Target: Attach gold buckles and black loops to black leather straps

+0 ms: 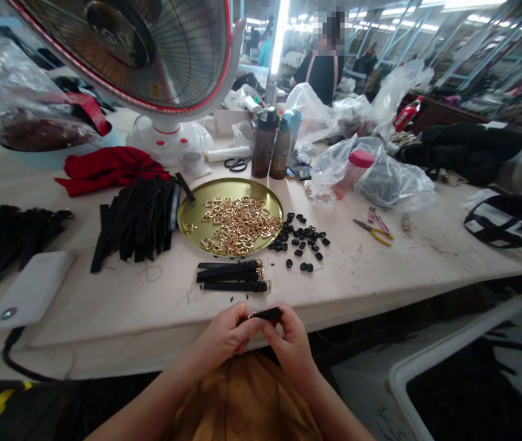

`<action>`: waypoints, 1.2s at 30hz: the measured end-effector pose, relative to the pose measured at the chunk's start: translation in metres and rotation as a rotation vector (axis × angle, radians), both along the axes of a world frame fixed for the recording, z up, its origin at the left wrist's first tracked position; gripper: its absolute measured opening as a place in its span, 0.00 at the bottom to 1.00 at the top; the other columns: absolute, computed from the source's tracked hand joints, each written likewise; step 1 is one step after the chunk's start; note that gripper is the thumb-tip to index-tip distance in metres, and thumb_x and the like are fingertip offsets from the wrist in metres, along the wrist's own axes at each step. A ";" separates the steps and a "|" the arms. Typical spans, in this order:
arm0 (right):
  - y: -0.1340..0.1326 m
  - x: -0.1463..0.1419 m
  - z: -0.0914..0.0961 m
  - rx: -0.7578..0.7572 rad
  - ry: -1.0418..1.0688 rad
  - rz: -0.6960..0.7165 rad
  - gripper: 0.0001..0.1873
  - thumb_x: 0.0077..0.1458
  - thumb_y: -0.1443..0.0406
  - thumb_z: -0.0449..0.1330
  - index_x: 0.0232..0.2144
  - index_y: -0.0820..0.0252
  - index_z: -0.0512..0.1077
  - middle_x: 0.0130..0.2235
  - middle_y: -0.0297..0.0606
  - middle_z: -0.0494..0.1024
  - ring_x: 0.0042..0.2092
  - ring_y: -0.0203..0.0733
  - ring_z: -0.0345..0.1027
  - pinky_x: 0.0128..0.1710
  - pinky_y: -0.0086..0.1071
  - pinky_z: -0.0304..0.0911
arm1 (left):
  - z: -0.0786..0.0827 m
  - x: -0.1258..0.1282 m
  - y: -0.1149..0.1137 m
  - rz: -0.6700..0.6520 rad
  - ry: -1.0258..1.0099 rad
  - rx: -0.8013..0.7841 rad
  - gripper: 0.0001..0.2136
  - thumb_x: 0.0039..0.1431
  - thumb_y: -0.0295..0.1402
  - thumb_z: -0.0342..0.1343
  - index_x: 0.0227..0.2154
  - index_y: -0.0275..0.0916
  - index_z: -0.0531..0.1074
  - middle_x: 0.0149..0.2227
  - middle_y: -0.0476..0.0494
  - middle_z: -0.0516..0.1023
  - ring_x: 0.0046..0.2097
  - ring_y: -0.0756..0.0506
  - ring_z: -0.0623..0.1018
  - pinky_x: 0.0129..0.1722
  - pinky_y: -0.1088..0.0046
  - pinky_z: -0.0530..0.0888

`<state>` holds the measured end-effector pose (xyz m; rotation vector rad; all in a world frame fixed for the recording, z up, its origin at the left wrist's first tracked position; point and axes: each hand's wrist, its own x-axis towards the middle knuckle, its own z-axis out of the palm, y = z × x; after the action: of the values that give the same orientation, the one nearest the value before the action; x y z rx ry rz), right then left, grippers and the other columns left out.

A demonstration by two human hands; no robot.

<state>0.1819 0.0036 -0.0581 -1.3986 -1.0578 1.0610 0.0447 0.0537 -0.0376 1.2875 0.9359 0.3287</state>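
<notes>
Both hands are meeting at the near edge of the table (380, 275), just above the person's lap. The left hand (224, 335) and the right hand (294, 343) are pinching a short black strap (270, 315) between thumbs and fingertips, both grips closed tight on it. A bit of gold metal is showing at the strap's left end, by the left thumb.

At twelve o'clock from the hands, a few buckled straps (233, 277) are lying side by side on the table. Beyond them, also at twelve o'clock, a round gold tray (187, 214) is holding a heap of gold buckles (237, 223). Small black loops (302, 239) are lying scattered at three o'clock of the tray, just beside its rim. A pile of loose straps (136, 220) is lying at nine o'clock of the tray, touching its rim. A red cloth (109, 168) is sitting at ten o'clock, with a white fan (150, 55) standing behind it. Two bottles (264, 141) are standing at one o'clock of the tray. Yellow-handled pliers (373, 231) are lying at two o'clock from the hands.
</notes>
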 end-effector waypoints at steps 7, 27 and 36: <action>0.013 0.007 0.000 -0.216 0.363 0.103 0.09 0.45 0.60 0.60 0.28 0.61 0.69 0.25 0.31 0.70 0.25 0.33 0.59 0.27 0.27 0.57 | 0.022 0.004 -0.003 -0.021 0.159 0.286 0.10 0.56 0.38 0.45 0.24 0.38 0.62 0.22 0.52 0.66 0.26 0.51 0.64 0.24 0.78 0.59; 0.062 0.059 -0.001 0.015 -0.261 -0.003 0.14 0.54 0.56 0.50 0.32 0.60 0.69 0.26 0.34 0.70 0.28 0.38 0.62 0.30 0.31 0.57 | 0.001 -0.001 0.025 0.078 0.070 0.251 0.10 0.56 0.38 0.45 0.31 0.37 0.67 0.21 0.52 0.66 0.26 0.51 0.66 0.26 0.77 0.61; 0.146 0.131 -0.012 -0.093 -1.188 -0.022 0.08 0.50 0.65 0.53 0.32 0.59 0.71 0.35 0.41 0.71 0.33 0.41 0.65 0.32 0.32 0.56 | -0.015 -0.005 0.017 0.093 0.069 0.158 0.11 0.56 0.40 0.44 0.31 0.37 0.65 0.19 0.55 0.63 0.24 0.51 0.65 0.26 0.78 0.61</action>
<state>0.3124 0.1499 -0.0705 -2.1612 -1.7977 0.1535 0.0396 0.0707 -0.0522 1.4090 1.0472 0.4400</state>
